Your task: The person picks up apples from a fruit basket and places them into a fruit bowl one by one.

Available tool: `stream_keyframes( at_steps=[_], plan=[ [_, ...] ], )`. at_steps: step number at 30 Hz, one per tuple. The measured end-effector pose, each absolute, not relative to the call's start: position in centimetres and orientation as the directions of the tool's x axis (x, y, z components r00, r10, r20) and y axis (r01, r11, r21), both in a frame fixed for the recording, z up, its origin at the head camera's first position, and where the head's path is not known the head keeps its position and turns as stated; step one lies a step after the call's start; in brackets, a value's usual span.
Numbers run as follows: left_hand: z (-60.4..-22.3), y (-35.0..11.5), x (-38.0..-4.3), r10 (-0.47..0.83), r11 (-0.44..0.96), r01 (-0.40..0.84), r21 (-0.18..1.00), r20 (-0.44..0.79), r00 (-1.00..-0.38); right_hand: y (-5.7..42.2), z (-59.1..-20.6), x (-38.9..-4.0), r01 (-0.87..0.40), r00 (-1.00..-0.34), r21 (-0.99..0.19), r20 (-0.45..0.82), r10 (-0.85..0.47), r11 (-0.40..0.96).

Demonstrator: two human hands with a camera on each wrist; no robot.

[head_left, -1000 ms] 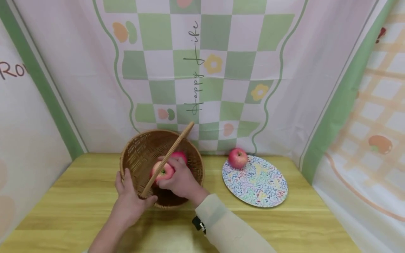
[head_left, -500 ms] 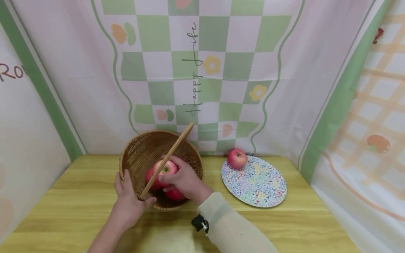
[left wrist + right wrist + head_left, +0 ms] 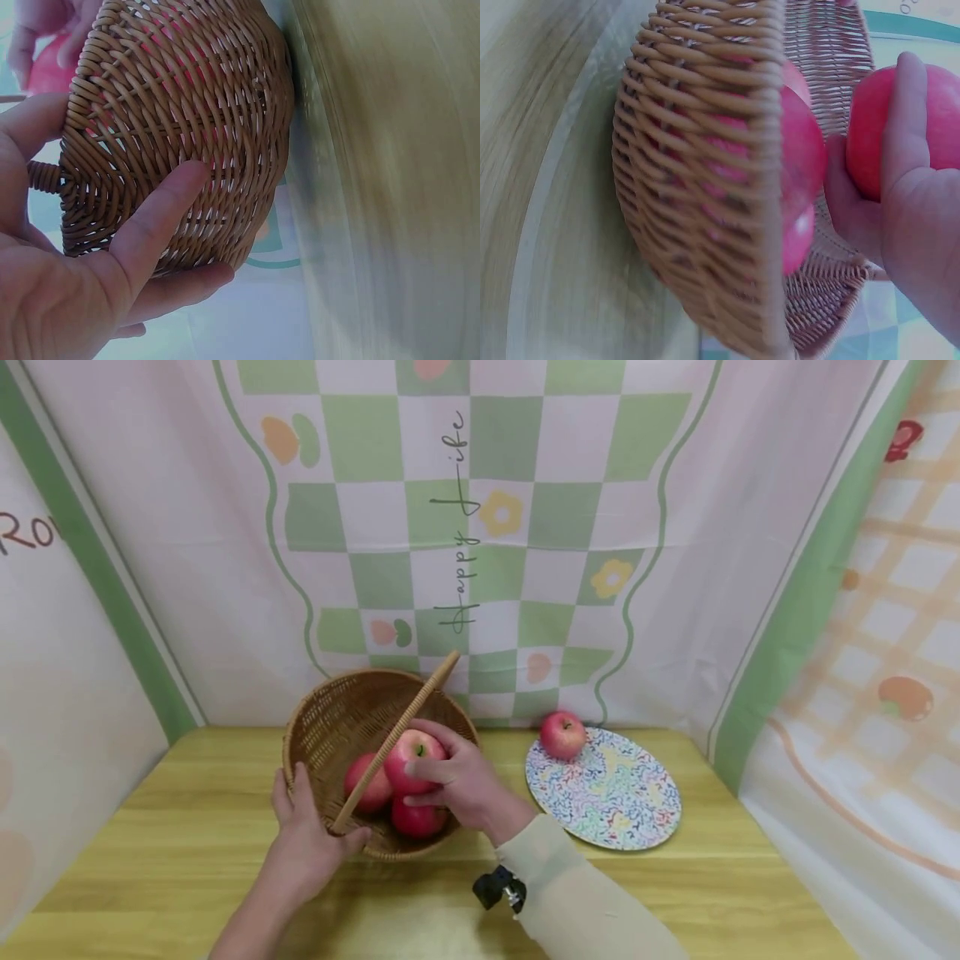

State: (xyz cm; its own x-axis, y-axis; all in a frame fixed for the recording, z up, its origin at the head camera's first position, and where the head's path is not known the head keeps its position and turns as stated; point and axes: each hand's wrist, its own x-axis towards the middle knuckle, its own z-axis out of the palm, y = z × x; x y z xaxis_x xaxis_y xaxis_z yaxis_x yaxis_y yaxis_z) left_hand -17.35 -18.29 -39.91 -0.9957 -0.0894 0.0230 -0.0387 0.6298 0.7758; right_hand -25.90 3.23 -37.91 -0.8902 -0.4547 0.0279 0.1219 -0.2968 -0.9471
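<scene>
A brown wicker basket [image 3: 318,727] with an arched handle [image 3: 397,731] stands on the left of the table. My left hand [image 3: 309,843] holds it by the near left wall, thumb over the rim beside the handle's base and fingers along the outer weave [image 3: 225,97]. My right hand [image 3: 472,785] grips a red apple [image 3: 405,764] at the basket's mouth, right of the handle. In the right wrist view this apple [image 3: 866,112] is clear of the rim. Below it in the basket lie a paler apple [image 3: 366,783] and a redder apple [image 3: 420,820].
To the right, an oval plate [image 3: 622,789] with a multicoloured squiggle pattern lies on the wooden table [image 3: 420,910]. Another apple [image 3: 562,737] sits at the plate's far left edge. Printed cloth [image 3: 502,577] hangs behind and at both sides.
My right hand has lifted an apple from within the basket and moved it up and right, exposing the two below. The left hand keeps its hold on the basket.
</scene>
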Motion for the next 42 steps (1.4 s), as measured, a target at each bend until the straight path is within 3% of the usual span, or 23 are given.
stream_keyframes(
  at_steps=[11,26,34,42],
  plan=[
    [-40.0,-18.4,-17.5,-0.090,0.625,-0.044,0.779,0.016,-0.996,10.1,-36.6,-24.7,0.166,-0.898,-0.955,-0.043,-0.439,-0.247],
    [-39.8,-18.4,-17.4,-0.088,0.630,-0.042,0.775,0.018,-0.996,23.1,-37.8,-26.4,0.118,-0.986,-0.985,-0.102,-0.132,-0.123],
    [-39.7,-18.4,-17.3,-0.090,0.633,-0.042,0.773,0.019,-0.996,29.7,-38.6,-28.1,0.144,-0.990,-0.983,-0.144,-0.002,-0.115],
    [-39.8,-18.4,-17.4,-0.083,0.624,-0.045,0.780,0.009,-0.997,32.4,-39.3,-29.5,0.257,-0.957,-0.949,-0.276,0.086,-0.186]
  ],
)
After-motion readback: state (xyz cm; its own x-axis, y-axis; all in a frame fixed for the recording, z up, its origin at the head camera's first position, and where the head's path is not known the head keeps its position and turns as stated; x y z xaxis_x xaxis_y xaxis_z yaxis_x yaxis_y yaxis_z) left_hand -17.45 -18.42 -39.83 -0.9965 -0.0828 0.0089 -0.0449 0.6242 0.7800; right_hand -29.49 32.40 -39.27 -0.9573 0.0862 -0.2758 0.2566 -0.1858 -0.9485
